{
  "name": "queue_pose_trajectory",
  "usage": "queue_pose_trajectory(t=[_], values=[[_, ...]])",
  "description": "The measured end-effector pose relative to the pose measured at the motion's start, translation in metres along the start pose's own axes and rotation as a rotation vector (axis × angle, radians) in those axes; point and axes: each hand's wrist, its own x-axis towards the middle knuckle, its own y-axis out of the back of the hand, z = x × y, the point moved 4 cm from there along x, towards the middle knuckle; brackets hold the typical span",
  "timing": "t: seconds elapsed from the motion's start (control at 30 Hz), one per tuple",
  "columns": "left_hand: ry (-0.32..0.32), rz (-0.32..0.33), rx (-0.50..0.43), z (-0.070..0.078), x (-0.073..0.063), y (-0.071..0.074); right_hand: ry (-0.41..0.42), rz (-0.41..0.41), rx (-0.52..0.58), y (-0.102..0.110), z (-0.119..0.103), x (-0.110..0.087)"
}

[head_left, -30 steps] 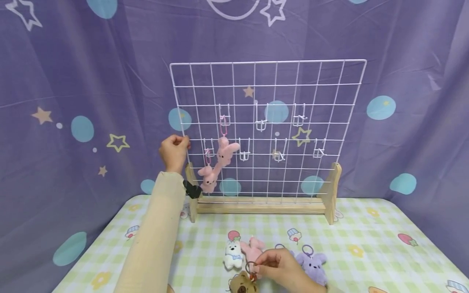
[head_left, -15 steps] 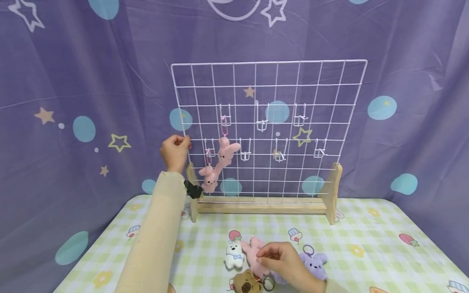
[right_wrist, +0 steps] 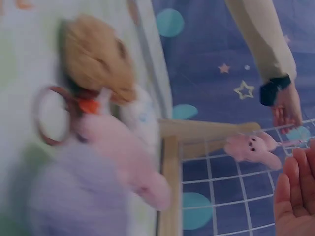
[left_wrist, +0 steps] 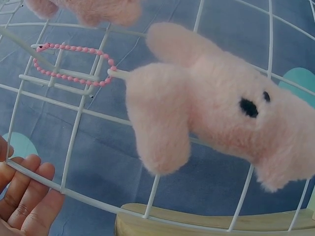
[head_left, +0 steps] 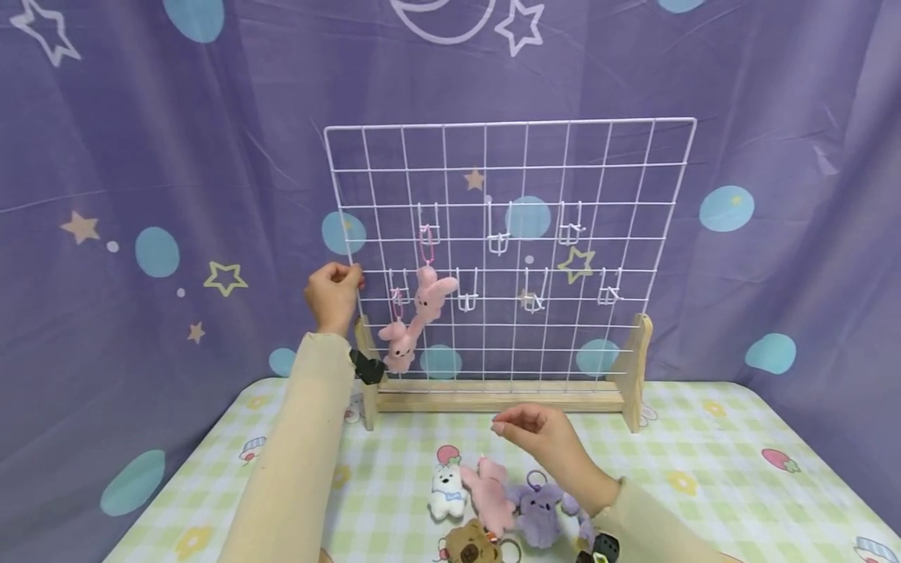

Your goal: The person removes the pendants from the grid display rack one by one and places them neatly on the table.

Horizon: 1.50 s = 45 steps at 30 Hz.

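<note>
Left fingers point(left_wrist: 30, 199): gripped rack point(head_left: 521, 238)
Right fingers point(right_wrist: 283, 199): looked loose, empty
Bunnies point(head_left: 432, 296): two hung, seemed partway
Toys point(head_left: 539, 518): prob needed grabbing

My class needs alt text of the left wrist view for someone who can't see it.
A pink plush toy hangs by a pink bead chain from a hook on a white wire grid whose edge the left hand grips.
</note>
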Motion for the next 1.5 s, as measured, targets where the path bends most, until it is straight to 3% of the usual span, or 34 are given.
queue_pose_trajectory(t=[0.2,0.37,0.63,0.83,1.23,1.5], values=[[0.004,0.019,0.027,-0.002,-0.003,0.006,0.098,0.072,-0.009,-0.005,-0.020,0.033],[0.006,-0.013,0.046,-0.003,-0.004,0.003,0.189,0.140,-0.008,-0.011,-0.040,0.055],[0.006,0.000,0.028,-0.002,-0.002,0.006,0.341,0.245,0.009,-0.015,-0.080,0.090],[0.014,0.005,0.020,-0.002,-0.002,0.007,0.431,0.314,-0.039,-0.013,-0.107,0.114],[0.011,0.002,0.023,0.002,-0.002,0.003,0.395,0.383,-0.053,-0.011,-0.121,0.146],[0.011,0.002,0.021,0.002,0.000,0.003,0.312,0.362,-0.112,-0.017,-0.126,0.162]])
